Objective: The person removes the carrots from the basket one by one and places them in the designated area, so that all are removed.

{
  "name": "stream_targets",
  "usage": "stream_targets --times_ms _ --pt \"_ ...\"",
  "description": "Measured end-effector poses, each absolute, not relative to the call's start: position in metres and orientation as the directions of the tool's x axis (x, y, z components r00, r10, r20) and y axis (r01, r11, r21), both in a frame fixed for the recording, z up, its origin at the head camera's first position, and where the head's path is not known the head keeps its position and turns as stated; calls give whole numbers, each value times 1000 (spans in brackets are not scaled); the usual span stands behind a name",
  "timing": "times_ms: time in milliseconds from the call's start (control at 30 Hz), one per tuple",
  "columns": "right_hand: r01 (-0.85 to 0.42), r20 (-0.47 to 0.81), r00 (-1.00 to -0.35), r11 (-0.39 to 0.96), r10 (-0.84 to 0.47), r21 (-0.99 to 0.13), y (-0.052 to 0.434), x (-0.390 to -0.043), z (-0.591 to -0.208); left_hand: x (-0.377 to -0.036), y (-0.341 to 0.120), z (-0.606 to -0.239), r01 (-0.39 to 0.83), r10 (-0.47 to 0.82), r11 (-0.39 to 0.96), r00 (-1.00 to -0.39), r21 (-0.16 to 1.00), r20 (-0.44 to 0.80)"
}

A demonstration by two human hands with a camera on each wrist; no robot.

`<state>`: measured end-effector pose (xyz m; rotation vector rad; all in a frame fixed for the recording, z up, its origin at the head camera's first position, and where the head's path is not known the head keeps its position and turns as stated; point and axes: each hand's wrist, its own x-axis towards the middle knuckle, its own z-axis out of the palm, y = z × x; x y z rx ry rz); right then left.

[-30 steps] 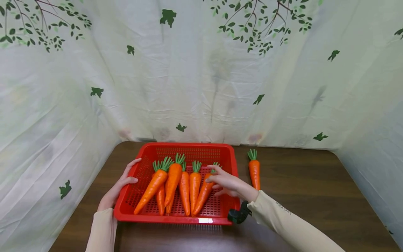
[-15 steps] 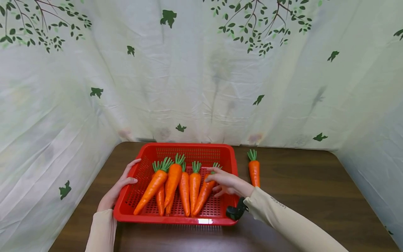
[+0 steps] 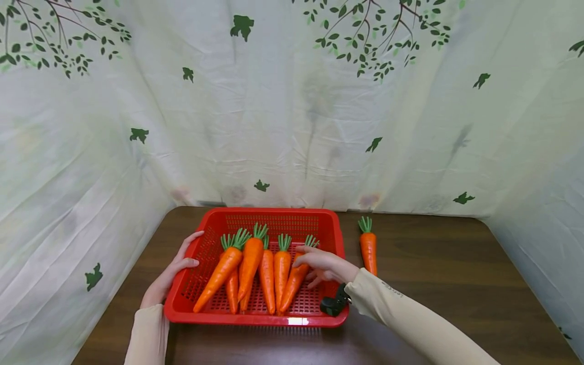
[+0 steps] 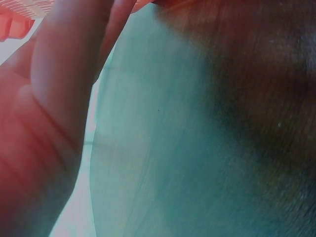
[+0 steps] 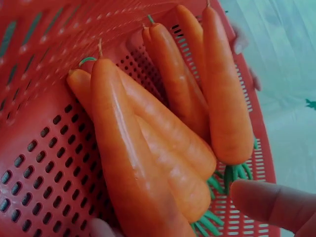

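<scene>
A red slotted basket (image 3: pixel 255 319) sits on the dark wooden table (image 3: pixel 433 284) and holds several orange toy carrots with green tops. My right hand (image 3: pixel 321 263) lies on the rightmost carrot in the basket (image 3: pixel 292 286), with its fingers curled down around it. In the right wrist view this carrot (image 5: pixel 128 163) fills the foreground over the basket floor (image 5: pixel 39 163), with a fingertip (image 5: pixel 276 202) beside the green tops. My left hand (image 3: pixel 175 271) rests with straight fingers against the basket's left rim. The left wrist view shows only that hand (image 4: pixel 54 98), blurred.
One more carrot (image 3: pixel 367 249) lies on the table just right of the basket. A leaf-printed white cloth (image 3: pixel 292 111) hangs behind and at both sides of the table. A black wrist mount (image 3: pixel 333 305) sits over the basket's front right corner.
My right hand has slid left and lower, from above the basket's right side onto the rightmost carrot. The left hand and the basket have stayed put.
</scene>
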<state>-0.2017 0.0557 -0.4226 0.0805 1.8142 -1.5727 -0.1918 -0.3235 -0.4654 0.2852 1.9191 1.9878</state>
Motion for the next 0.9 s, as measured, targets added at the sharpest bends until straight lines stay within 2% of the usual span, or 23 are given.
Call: stream_targets --times_ms 400,700,900 --pt "450 -524 -762 271 -379 -851 52 -206 -429 -189 -323 -464 -150 388 -32 -913 988 -126" --pt "445 -527 -752 285 -397 -849 51 -205 -429 -188 -323 -465 -149 388 -39 -913 988 -122" --pt "429 -498 -784 257 -372 -866 50 -203 -427 -188 -324 -466 -154 391 -46 -912 987 -124"
